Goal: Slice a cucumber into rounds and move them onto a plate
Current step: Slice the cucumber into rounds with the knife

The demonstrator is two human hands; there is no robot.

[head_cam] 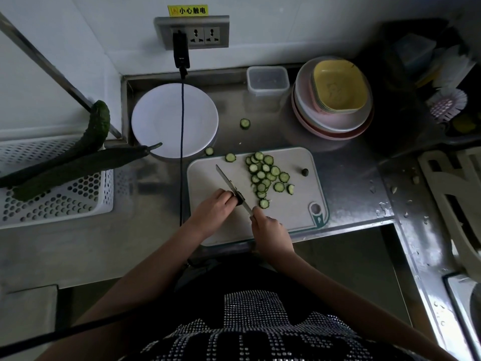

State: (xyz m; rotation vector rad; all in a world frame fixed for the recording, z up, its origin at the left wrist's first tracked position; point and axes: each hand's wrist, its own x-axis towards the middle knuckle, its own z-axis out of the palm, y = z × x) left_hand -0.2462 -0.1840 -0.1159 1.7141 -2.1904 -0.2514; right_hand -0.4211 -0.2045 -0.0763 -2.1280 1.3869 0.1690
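On the board (291, 207) at the tabletop's (346, 178) middle, we hold the last cucumber stub (237, 200) with our left hand (212, 208), fingers curled over its end and pinching it down. Our right hand (268, 229) grips the knife (231, 187) handle, fingers wrapped round it; the blade lies against the stub's cut face, tip pointing to 11 o'clock. Cut rounds (266, 175) lie heaped on the board at 1 o'clock from the knife. One stray round (245, 123) rests on the tabletop at 12 o'clock, another (209, 151) just beside the plate (156, 121), which sits bare at 11 o'clock. Two whole cucumbers (78, 165) lie over a white basket (52, 207) at 9 o'clock.
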